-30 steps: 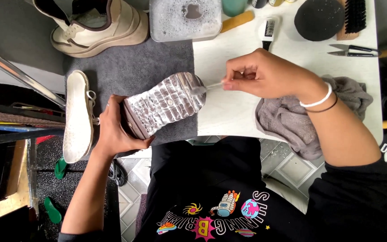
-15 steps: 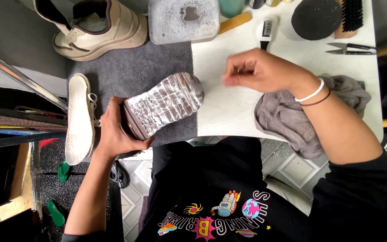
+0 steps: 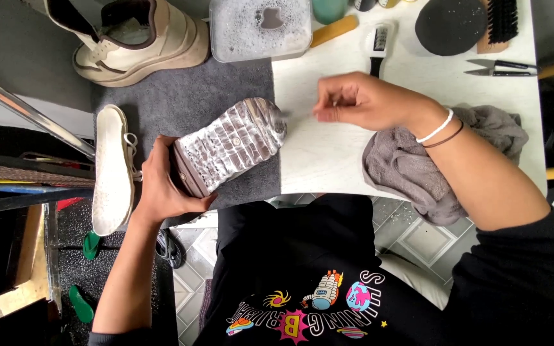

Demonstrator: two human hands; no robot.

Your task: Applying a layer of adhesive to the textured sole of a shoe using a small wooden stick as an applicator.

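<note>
Over the grey mat, left fingers grip the upturned shoe.

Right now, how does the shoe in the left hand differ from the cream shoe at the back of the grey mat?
The held shoe is sole-up, its wet tread facing the camera; the cream high-top shoe stands upright, opening showing. The left hand grips the held shoe at its heel; nothing touches the cream one. Both are over the grey mat.

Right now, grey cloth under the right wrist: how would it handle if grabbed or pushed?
The grey cloth looks floppy: it lies crumpled and droops over the table edge. Probably light, bunching rather than sliding. Pinned under the right hand forearm, it may drag.
</note>
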